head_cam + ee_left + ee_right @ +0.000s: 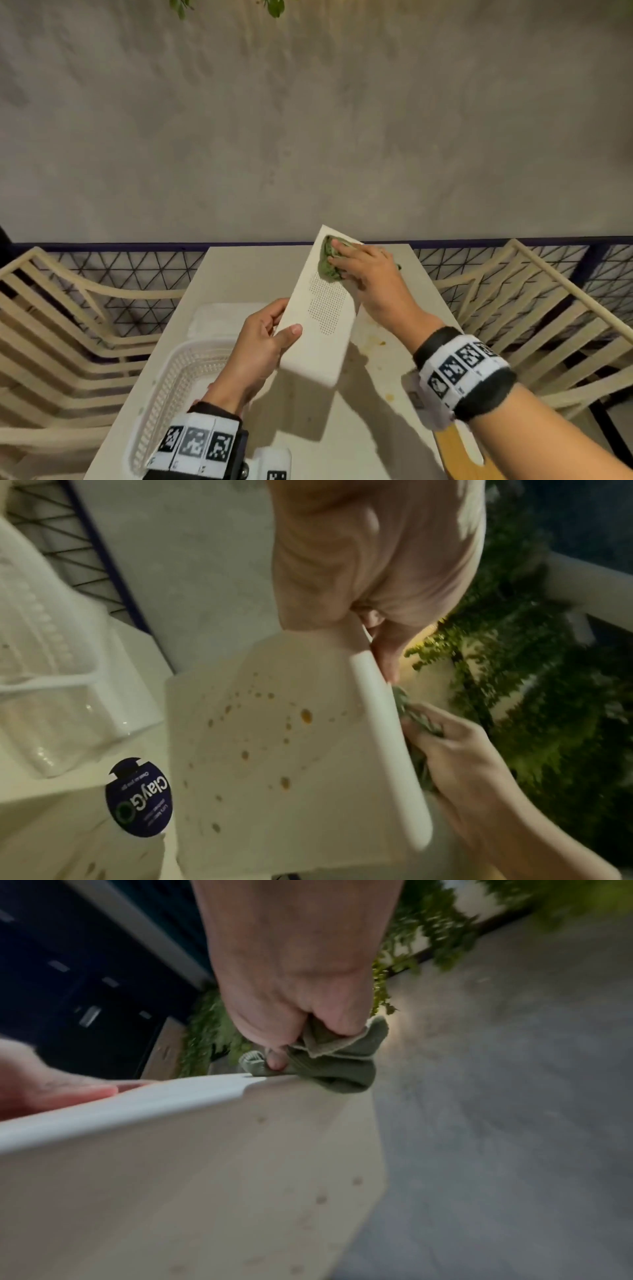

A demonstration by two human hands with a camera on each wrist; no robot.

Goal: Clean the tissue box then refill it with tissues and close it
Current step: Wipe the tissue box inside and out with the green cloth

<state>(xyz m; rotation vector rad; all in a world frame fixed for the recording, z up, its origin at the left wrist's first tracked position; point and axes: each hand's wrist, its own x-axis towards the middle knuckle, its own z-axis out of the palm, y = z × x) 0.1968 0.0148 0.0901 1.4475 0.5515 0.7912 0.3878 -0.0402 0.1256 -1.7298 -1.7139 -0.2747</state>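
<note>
I hold a long white tissue box [322,315] tilted up above the white table [246,274]. Its upper face has a patch of small holes. My left hand [270,332] grips its near end, thumb on top. My right hand [346,260] presses a crumpled green cloth [327,263] against the box's far end. In the left wrist view the box wall [274,750] shows several brown spots, with the cloth [411,715] behind its rim. The right wrist view has the cloth [342,1056] bunched in my fingers at the box's edge [171,1096].
A white perforated basket [164,377] sits on the table at my left, with a white pack [219,318] beyond it. A pack with a dark round label [140,796] lies near. A wooden board [459,448] lies at the right. Slatted chairs [68,325] flank the table.
</note>
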